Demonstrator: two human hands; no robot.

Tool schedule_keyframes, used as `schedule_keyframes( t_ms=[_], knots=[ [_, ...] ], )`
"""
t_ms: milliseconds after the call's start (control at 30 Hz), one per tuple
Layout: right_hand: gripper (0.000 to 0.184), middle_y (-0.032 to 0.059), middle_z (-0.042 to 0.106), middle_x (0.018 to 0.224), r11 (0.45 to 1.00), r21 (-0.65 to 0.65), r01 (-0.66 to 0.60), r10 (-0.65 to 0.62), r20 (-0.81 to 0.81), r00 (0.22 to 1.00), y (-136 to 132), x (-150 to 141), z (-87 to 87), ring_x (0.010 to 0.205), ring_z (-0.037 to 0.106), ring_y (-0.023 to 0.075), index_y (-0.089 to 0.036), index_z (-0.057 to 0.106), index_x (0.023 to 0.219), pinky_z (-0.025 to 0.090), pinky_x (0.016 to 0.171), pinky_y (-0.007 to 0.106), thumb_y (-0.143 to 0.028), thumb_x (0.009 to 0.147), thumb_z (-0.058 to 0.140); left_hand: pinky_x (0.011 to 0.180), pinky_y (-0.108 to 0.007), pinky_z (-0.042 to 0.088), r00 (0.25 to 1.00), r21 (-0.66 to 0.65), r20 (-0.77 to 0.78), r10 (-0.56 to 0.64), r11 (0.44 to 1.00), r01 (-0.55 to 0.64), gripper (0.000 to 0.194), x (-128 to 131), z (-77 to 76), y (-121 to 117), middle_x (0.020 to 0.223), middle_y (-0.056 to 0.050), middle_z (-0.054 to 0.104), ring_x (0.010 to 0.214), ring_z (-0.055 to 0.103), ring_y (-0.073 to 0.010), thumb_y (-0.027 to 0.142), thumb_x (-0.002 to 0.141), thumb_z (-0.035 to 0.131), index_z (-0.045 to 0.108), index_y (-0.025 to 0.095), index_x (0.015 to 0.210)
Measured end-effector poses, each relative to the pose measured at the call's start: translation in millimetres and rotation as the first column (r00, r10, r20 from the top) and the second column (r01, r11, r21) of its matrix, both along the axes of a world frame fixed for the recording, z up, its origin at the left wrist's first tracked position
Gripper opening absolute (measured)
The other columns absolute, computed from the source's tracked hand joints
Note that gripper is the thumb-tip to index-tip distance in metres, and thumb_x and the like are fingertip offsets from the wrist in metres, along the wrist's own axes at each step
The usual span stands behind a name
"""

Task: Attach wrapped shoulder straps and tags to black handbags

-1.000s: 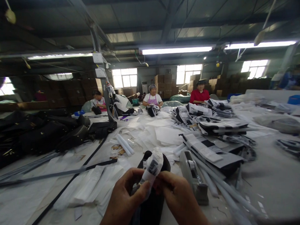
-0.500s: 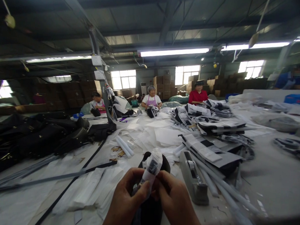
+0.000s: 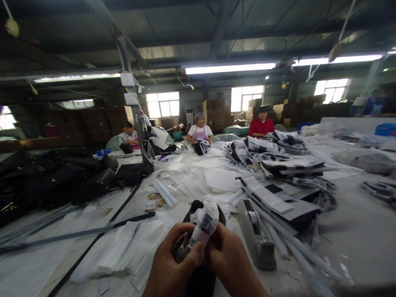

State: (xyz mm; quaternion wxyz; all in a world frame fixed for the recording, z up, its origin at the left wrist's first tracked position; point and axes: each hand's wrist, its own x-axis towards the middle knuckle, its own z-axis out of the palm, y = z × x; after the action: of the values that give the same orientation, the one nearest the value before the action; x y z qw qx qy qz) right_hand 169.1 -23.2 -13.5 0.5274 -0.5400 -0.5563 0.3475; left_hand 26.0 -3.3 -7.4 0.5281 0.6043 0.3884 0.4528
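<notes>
A small bundle in thin white wrapping (image 3: pixel 206 222), with something dark showing through, is held up in front of me. My left hand (image 3: pixel 177 256) closes round its lower left side, the thumb pressed along the front. My right hand (image 3: pixel 228 253) has its fingers bent against the right side; their tips are hidden behind the bundle. Below both hands lies a black padded item (image 3: pixel 200 283), partly covered, perhaps a bag. A grey tape dispenser (image 3: pixel 258 237) stands just right of my right hand.
White paper sheets (image 3: pixel 116 249) lie left of my hands. Black bags with metal studs (image 3: pixel 60 178) are heaped at far left. Wrapped black-and-white pieces (image 3: pixel 274 199) and pale tubes (image 3: pixel 298 251) lie on the right. Several people sit or stand beyond the table; one wears a red top (image 3: pixel 261 127).
Both hands and the wrapped bundle have shifted slightly to the right. The bundle's top tilts further right. The tape dispenser and papers stay where they were.
</notes>
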Motion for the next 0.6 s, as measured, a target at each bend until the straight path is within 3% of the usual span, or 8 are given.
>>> schedule_keyframes(
  t_ms=[133, 267, 300, 433, 533, 600],
  knots=[
    [0.019, 0.0025, 0.069, 0.074, 0.992, -0.005, -0.126, 0.122, -0.193, 0.974, -3.5, 6.2, -3.2, 0.065, 0.062, 0.0177, -0.016, 0.072, 0.096, 0.049, 0.058, 0.025, -0.024, 0.084, 0.059, 0.07, -0.026, 0.051, 0.999, 0.028, -0.027, 0.036, 0.999, -0.035, 0.029, -1.6, -2.7, 1.1, 0.079, -0.003, 0.07, 0.086, 0.067, -0.0239, 0.038, 0.076, 0.07, 0.067, 0.019, 0.098],
    [0.039, 0.0075, 0.073, 0.093, 0.961, -0.015, -0.275, 0.219, -0.562, 0.798, -12.8, 6.1, 1.4, 0.084, 0.066, 0.023, -0.018, 0.071, 0.11, 0.053, 0.075, 0.032, -0.039, 0.077, 0.072, 0.075, -0.028, 0.052, 0.992, 0.12, -0.083, 0.098, 0.989, -0.088, 0.025, 1.2, -3.4, -1.2, 0.087, -0.005, 0.072, 0.087, 0.068, -0.024, 0.034, 0.076, 0.071, 0.068, 0.019, 0.095],
    [0.041, 0.0081, 0.073, 0.095, 0.965, -0.022, -0.261, 0.199, -0.583, 0.787, -14.4, 4.7, 3.7, 0.087, 0.067, 0.0243, -0.018, 0.071, 0.11, 0.053, 0.078, 0.033, -0.041, 0.076, 0.074, 0.076, -0.029, 0.053, 0.99, 0.144, -0.081, 0.119, 0.984, -0.106, 0.027, 2.7, -3.7, -2.8, 0.09, -0.005, 0.073, 0.087, 0.068, -0.0239, 0.034, 0.074, 0.073, 0.067, 0.019, 0.096],
    [0.044, 0.0093, 0.075, 0.096, 0.99, -0.075, -0.119, 0.066, -0.502, 0.862, -13.0, 2.7, 7.3, 0.097, 0.068, 0.0294, -0.018, 0.073, 0.106, 0.052, 0.089, 0.038, -0.046, 0.073, 0.079, 0.087, -0.033, 0.053, 0.992, 0.172, -0.011, 0.129, 0.977, -0.125, 0.046, 3.7, -12.4, -10.8, 0.104, -0.005, 0.071, 0.097, 0.067, -0.025, 0.032, 0.072, 0.079, 0.061, 0.023, 0.114],
    [0.048, 0.0095, 0.076, 0.098, 0.993, -0.119, -0.018, -0.04, -0.469, 0.882, -5.3, 10.8, -0.5, 0.099, 0.068, 0.0305, -0.019, 0.071, 0.11, 0.054, 0.084, 0.035, -0.049, 0.072, 0.079, 0.102, -0.043, 0.048, 0.987, 0.296, -0.021, 0.162, 0.944, -0.149, 0.07, -4.8, -34.6, -16.1, 0.131, -0.011, 0.062, 0.121, 0.058, -0.0322, 0.041, 0.07, 0.082, 0.053, 0.026, 0.132],
    [0.048, 0.0085, 0.076, 0.1, 0.992, -0.124, 0.03, -0.083, -0.447, 0.891, 1.8, 17.3, -5.8, 0.099, 0.069, 0.0293, -0.02, 0.071, 0.111, 0.055, 0.082, 0.033, -0.048, 0.072, 0.08, 0.109, -0.053, 0.04, 0.963, 0.458, -0.125, 0.239, 0.875, -0.158, 0.09, -11.5, -57.0, -17.3, 0.146, -0.015, 0.049, 0.133, 0.046, -0.0383, 0.05, 0.065, 0.083, 0.044, 0.026, 0.142]
  ],
)
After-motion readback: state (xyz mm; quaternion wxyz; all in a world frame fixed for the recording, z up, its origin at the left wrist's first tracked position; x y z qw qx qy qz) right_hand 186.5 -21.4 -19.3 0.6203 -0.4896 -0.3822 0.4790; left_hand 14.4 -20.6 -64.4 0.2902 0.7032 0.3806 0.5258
